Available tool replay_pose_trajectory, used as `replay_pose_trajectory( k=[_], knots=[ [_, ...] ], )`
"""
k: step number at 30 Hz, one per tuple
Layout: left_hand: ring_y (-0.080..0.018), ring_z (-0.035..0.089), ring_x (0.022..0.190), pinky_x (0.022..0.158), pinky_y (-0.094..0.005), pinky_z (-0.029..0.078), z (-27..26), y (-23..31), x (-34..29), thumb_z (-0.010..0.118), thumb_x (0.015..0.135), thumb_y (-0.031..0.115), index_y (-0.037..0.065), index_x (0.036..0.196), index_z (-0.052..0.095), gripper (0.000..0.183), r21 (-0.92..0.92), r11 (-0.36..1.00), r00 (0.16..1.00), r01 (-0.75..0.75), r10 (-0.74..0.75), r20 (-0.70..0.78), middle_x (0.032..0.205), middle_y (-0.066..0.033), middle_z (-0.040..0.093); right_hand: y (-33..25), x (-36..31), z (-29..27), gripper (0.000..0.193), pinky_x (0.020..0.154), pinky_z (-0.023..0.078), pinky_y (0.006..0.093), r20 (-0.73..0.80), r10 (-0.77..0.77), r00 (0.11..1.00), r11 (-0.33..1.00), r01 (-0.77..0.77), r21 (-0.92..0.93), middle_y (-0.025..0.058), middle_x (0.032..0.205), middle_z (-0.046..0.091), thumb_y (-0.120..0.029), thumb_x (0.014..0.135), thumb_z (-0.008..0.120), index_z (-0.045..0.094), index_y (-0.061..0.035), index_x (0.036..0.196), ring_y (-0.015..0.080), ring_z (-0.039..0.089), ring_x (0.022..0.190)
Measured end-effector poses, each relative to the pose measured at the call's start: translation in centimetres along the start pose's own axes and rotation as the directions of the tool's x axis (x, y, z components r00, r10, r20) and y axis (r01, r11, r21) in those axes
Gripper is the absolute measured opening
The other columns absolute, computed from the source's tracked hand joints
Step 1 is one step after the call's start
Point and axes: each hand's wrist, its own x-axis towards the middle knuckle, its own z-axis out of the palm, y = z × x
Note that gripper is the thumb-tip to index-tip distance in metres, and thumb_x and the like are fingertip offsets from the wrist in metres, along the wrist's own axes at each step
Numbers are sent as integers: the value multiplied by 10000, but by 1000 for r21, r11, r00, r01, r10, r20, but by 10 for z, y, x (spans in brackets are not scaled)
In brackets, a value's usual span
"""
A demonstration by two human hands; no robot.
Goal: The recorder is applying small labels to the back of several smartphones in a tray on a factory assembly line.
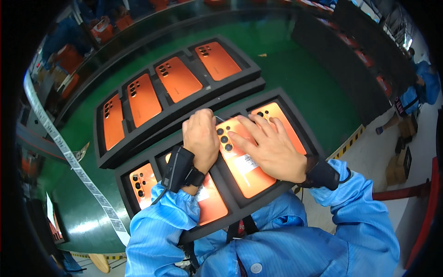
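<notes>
Blue sleeves (258, 249) fill the lower frame, nearest the lens; both forearms rise from them, each wrist in a black strap. I count two black foam trays, four pockets each, eight orange phones in all, backs up.

Near tray (240, 210): four phones. Third phone (242, 159) from my left lies under both hands. Left hand (200, 136) is curled, knuckles up, at that phone's top left corner, touching it; whether it pinches anything I cannot tell. Right hand (272, 147) lies flat, fingers spread apart, pressing on the phone's upper half beside the camera lenses. White rectangular label (245, 162) sits mid-back of this phone, just below the right hand. Second phone (210, 201) carries a similar white label, partly hidden by my left wrist.

Far tray (138, 145): four phones, untouched, no labels seen.

Left of the trays, a long white strip of labels (69, 159) runs across the green belt (295, 78). Yellow-black hazard tape (347, 143) edges the belt at right.
</notes>
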Motion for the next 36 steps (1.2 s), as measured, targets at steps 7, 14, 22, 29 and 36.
replay_pose_trajectory(
  k=[7,14,22,29,36],
  knots=[
    [-345,523,865,783,-411,404,-25,18,-17,523,821,60,6,956,517,145,-293,947,937,-132,215,274,897,-157,554,37,-5,-38,337,913,384,394,-394,378,837,888,-208,410,158,1188,500,-15,723,574,578,-11,1060,331,472,1087],
    [-337,512,1066,907,-403,388,-114,59,-52,649,791,264,-11,1043,536,390,-543,830,681,127,325,656,1123,-213,540,9,61,-48,168,815,429,367,-532,174,829,865,129,485,103,1004,586,-7,737,600,620,-11,903,287,530,967],
    [-260,402,1214,979,-385,345,-260,-41,-112,625,800,67,27,1346,312,631,-197,849,721,491,-523,-455,1327,-131,396,-77,117,-9,66,707,439,353,-508,-52,860,621,427,658,68,815,561,-54,729,633,629,-23,787,249,534,809],
    [-86,584,699,622,-205,467,-287,-71,-158,617,826,249,9,999,602,296,-500,110,339,859,-855,393,797,-6,615,-188,130,21,218,682,430,334,-469,-144,872,496,473,728,35,847,516,-152,676,702,633,-65,864,216,509,822],
    [-133,631,731,659,-251,512,-272,-17,-152,528,906,162,-44,953,619,231,-616,130,444,777,-806,391,883,-92,656,-222,119,25,256,692,420,328,-395,-116,911,565,388,728,15,856,502,-197,648,717,629,-88,863,191,507,844]
  ],
)
